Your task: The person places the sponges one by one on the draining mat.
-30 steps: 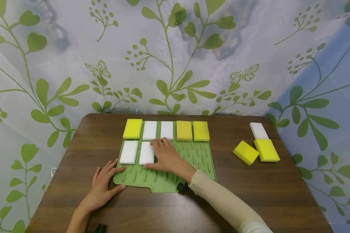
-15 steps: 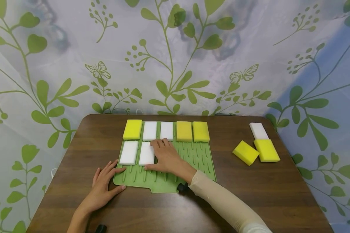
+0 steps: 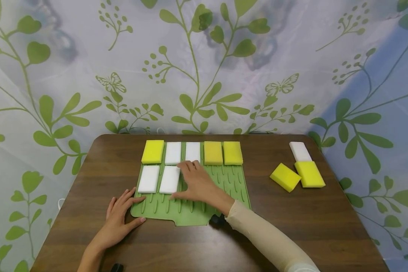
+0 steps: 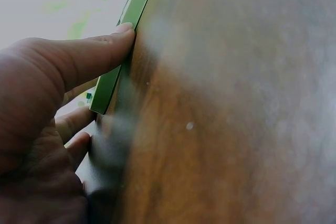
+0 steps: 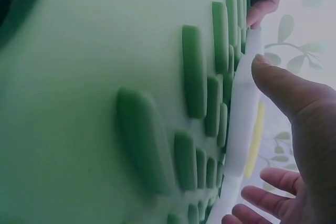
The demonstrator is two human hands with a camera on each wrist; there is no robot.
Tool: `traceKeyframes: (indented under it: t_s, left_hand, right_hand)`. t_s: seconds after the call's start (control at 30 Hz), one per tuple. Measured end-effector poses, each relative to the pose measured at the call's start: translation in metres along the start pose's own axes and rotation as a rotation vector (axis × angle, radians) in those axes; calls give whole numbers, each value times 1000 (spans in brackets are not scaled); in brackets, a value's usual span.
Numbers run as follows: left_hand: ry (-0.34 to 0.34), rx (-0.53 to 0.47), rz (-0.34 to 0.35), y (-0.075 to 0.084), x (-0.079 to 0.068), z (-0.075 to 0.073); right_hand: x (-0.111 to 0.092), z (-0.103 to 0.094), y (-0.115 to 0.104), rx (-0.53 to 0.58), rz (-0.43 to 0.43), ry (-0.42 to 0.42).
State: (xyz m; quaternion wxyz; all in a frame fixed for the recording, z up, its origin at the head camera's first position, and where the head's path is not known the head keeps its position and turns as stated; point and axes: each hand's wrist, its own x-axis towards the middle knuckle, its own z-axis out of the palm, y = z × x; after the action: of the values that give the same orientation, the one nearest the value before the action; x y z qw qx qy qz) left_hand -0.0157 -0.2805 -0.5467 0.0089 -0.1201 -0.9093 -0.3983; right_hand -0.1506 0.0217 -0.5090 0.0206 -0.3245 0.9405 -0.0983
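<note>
Right hand (image 3: 201, 185), loose, has eased off a white sponge (image 3: 169, 180) on the mat (image 3: 191, 218); left hand (image 3: 118, 217), relaxed, touches the mat's edge; brushing past could skew the sponge.

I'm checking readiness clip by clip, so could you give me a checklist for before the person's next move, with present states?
1. Left grip at the edge of the green mat: ok.
2. Right grip open: ok, thumb and fingers spread apart.
3. Right grip off the nearest white block: cannot tell; thumb and fingertips lie close beside it.
4. Bare mat right of that block: ok, though the right grip covers part.
5. More blocks within sight beside the mat: ok; a loose white block and two yellow blocks.
</note>
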Motion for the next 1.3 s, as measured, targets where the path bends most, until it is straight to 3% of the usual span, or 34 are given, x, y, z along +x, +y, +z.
traceKeyframes:
  t_s: [0.23, 0.47, 0.67, 1.03, 1.3]
  left_hand:
    - [1, -3, -2, 0, -1, 0]
    - [11, 4, -1, 0, -3, 0]
    - [15, 11, 0, 0, -3, 0]
    - [8, -1, -2, 1, -2, 0]
    - [2, 13, 0, 1, 2, -1]
  right_hand:
    - [-12, -8, 14, 106, 14, 34]
    - [-29, -13, 34, 153, 12, 108]
    - [-42, -16, 48, 193, 33, 119]
    - [-67, -25, 79, 245, 128, 147]
    - [-100, -25, 109, 250, 210, 194]
